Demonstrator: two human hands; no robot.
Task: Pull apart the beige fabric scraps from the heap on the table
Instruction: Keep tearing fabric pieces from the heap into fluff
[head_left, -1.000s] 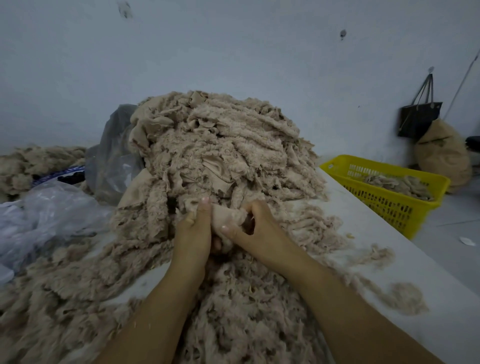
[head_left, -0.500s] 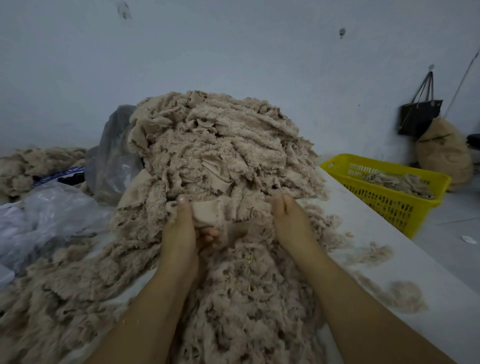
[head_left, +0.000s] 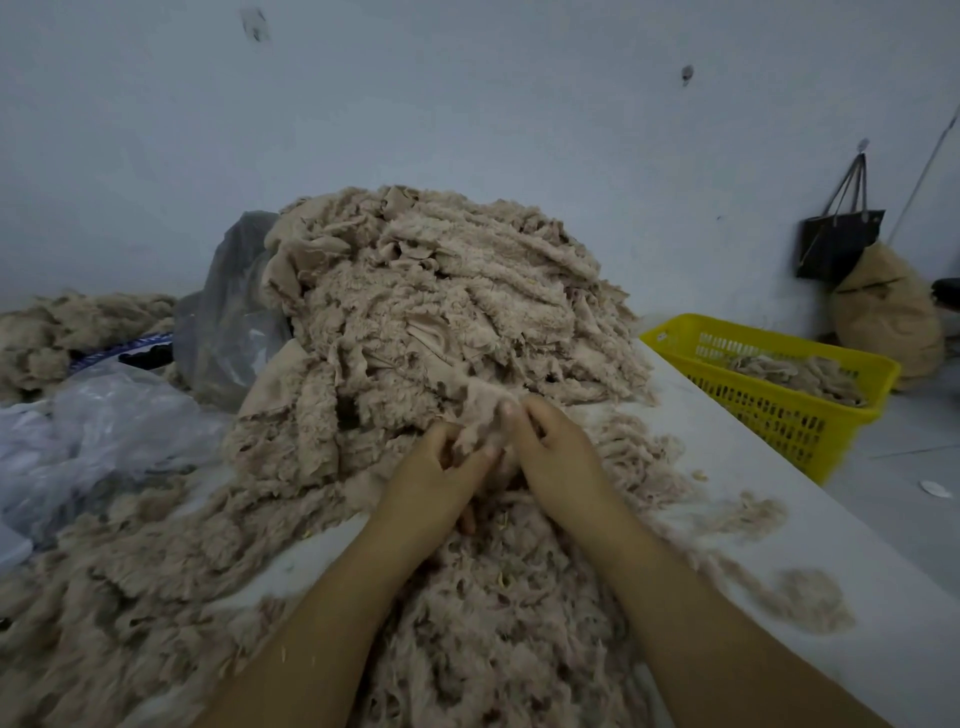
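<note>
Closing back together after the wide pull half a second ago, left hand and right hand have fingers pinched on one fluffy scrap between them, heap just beyond on the counter, so another tear looks ready.

Pale wall, grey floor, dim light

the scrap is a smear of motion blur, its edges unreadable. left hand and right hand pinch it, fingertips half buried (count them? can't). both forearms run off the bottom edge, the clear plastic off the left.
</note>
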